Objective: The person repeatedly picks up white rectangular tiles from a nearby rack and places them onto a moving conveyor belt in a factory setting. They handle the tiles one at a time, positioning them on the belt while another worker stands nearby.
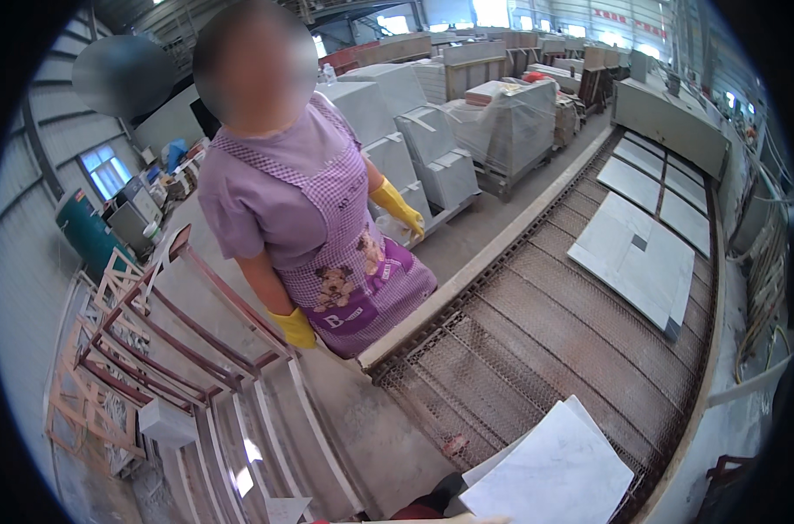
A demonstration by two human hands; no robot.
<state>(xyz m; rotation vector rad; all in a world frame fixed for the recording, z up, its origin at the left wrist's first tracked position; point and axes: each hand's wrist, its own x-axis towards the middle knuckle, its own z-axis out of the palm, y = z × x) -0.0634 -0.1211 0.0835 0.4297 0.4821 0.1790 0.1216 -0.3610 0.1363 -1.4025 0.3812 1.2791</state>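
A pale grey-white stone slab [549, 467] lies at the near end of a mesh conveyor [519, 349], with the edge of another slab showing under it. At the lower edge of the picture, a tan sliver that looks like my left hand [488, 520] meets the slab's near left corner. Its fingers are cut off by the frame, so its grip does not show. My right hand is out of view. Farther along the belt lie a larger slab [624, 262] with a small dark square on it and several smaller slabs [628, 188].
A co-worker in a purple checked apron [340, 236] and yellow gloves [397, 208] stands left of the conveyor. A dark red metal rack [174, 327] stands at left. Wrapped slab stacks [510, 131] line the far side. A grey machine housing [672, 122] spans the belt's far end.
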